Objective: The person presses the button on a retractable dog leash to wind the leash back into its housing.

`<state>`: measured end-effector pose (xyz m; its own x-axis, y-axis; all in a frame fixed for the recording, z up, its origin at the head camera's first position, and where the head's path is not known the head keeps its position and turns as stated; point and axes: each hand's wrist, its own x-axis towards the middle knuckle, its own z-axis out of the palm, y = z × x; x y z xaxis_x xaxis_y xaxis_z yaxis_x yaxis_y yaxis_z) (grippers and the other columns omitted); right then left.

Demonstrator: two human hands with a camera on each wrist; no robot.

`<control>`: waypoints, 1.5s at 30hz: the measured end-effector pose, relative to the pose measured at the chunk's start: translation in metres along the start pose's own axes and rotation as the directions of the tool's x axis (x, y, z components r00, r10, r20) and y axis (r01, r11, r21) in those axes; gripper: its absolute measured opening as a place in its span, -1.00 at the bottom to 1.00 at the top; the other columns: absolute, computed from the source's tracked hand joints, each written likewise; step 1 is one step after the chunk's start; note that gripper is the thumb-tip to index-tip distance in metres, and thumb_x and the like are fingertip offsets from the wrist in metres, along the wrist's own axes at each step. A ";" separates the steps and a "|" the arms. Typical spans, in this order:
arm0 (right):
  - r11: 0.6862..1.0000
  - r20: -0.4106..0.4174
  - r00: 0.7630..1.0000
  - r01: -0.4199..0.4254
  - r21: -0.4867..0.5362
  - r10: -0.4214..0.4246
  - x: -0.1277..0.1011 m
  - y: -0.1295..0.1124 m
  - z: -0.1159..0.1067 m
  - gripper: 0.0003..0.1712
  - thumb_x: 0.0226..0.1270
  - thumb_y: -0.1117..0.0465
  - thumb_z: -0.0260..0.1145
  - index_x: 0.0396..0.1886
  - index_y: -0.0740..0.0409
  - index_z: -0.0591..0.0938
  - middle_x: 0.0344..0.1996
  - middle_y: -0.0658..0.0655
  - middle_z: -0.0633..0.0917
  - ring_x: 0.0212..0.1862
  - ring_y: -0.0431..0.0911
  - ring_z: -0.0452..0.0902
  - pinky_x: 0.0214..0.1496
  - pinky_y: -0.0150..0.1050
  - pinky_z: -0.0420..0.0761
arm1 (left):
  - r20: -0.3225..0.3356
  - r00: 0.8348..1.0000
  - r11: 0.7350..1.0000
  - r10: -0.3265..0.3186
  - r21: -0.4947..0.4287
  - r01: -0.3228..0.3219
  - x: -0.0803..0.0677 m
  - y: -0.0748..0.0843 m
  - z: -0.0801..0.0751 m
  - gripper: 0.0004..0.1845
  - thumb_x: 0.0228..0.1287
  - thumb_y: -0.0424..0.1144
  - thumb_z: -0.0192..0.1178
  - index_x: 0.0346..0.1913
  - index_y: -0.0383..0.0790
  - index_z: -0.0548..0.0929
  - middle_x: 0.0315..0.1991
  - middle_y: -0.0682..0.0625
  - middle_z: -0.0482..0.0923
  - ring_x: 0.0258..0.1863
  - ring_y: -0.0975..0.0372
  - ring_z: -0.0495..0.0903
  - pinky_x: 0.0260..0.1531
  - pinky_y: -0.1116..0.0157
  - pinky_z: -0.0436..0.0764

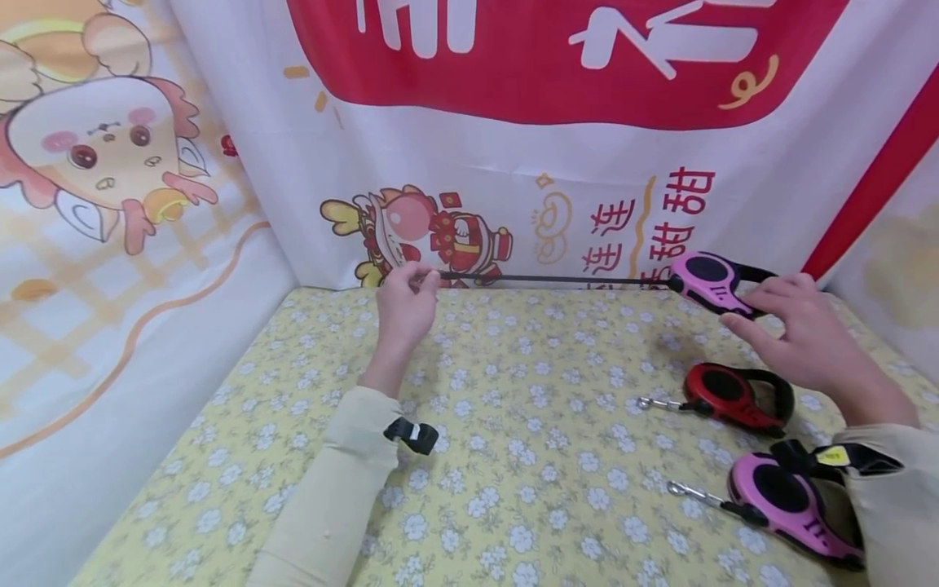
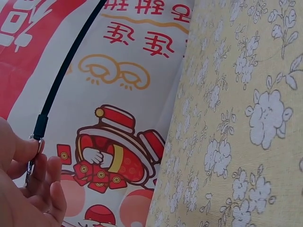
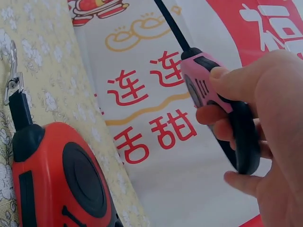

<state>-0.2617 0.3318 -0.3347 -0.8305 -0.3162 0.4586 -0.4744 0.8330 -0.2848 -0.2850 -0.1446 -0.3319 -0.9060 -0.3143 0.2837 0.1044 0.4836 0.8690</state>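
Observation:
My right hand [image 1: 810,334] grips the black handle of a pink retractable dog leash [image 1: 710,281], held above the table at the back right; in the right wrist view the thumb lies on top of the leash's casing [image 3: 203,78]. A black cord [image 1: 550,280] runs taut from it to the left. At its far end my left hand [image 1: 408,306] pinches the metal clip [image 2: 31,165] between thumb and fingers, just below the cord's black end sleeve [image 2: 40,126]. The clip is partly hidden by the fingers.
On the floral-covered table [image 1: 513,456] lie a red retractable leash [image 1: 722,391] and a second pink one [image 1: 781,489], below my right hand, their clips pointing left. Printed cloth [image 1: 513,155] hangs as a wall behind, with another cloth [image 1: 110,326] on the left.

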 end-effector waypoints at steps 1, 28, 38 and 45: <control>1.000 -0.014 1.000 0.002 0.000 -0.002 0.000 0.001 0.001 -0.49 0.47 0.11 0.41 0.10 0.53 0.67 0.11 0.56 0.61 0.17 0.36 0.30 0.05 0.31 0.35 | -0.009 1.000 1.000 -0.003 -0.006 0.003 0.000 0.000 0.000 -0.77 0.62 -0.17 0.16 0.10 -0.18 0.73 0.01 -0.11 0.68 -0.06 0.06 0.66 0.01 0.09 0.63; 0.998 -0.310 0.949 -0.067 -0.007 0.062 0.000 0.003 0.013 -0.58 0.16 0.17 0.44 -0.18 0.50 0.75 -0.17 0.43 0.66 0.10 0.25 0.33 -0.06 0.14 0.28 | -0.052 0.990 0.984 -0.133 -0.125 0.126 0.004 0.004 0.007 -0.74 0.66 -0.19 0.08 0.18 -0.24 0.63 0.15 -0.11 0.56 0.03 0.10 0.59 -0.02 0.18 0.67; 0.998 -0.329 0.943 -0.063 -0.004 0.058 0.001 0.003 0.016 -0.58 0.14 0.17 0.43 -0.18 0.50 0.75 -0.17 0.44 0.67 0.12 0.27 0.34 -0.02 0.17 0.27 | 0.003 0.989 0.981 -0.148 -0.125 0.147 0.003 0.005 0.010 -0.74 0.67 -0.20 0.07 0.20 -0.23 0.63 0.14 -0.09 0.58 -0.10 0.13 0.65 -0.08 0.24 0.66; 0.997 -0.298 0.952 -0.077 -0.010 0.070 0.002 0.000 0.017 -0.56 0.18 0.14 0.42 -0.16 0.49 0.75 -0.14 0.44 0.66 0.15 0.29 0.33 -0.01 0.19 0.28 | 0.025 0.990 0.984 -0.138 -0.112 0.140 0.002 0.004 0.011 -0.73 0.65 -0.17 0.10 0.21 -0.20 0.63 0.17 -0.06 0.59 -0.08 0.13 0.64 -0.08 0.22 0.67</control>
<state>-0.2678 0.3235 -0.3481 -0.7368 -0.1070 0.6675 -0.4065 0.8591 -0.3110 -0.2910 -0.1339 -0.3326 -0.9219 -0.3571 0.1506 0.0218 0.3401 0.9402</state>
